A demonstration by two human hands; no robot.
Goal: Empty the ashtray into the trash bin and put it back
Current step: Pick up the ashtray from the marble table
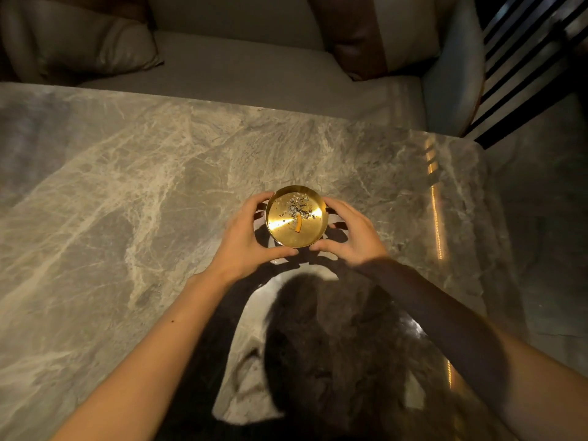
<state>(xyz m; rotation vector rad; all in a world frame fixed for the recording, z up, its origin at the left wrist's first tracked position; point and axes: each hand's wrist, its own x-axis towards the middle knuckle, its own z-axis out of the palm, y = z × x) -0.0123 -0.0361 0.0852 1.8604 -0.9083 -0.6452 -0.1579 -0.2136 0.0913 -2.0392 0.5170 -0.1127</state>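
On the marble table, toward its middle and slightly to the right, we noted the ashtray: a round, shallow, gold-coloured dish, upright, mirror-bright inside. It held a scatter of grey ash over the far half of its floor and one short orange cigarette butt lying near the centre.

We recorded both of our hands at the dish. Left hand curved around the left rim, fingers reaching the far-left edge, thumb under the near edge. Right hand mirrored it on the right rim, thumb toward the near side. Both hands were cupped against the ashtray, gripping it between them (we could not tell whether the base rested on the stone or was just off it; shadows of the fingers fell on the table directly beneath).

Our bare forearms ran back toward the camera, the right one partly in shade. A large dark shadow of our head lay on the near part of the table.

Beyond the far edge stood a pale upholstered sofa with a cushion at left and a brown cushion at right. Dark slats showed at far right.
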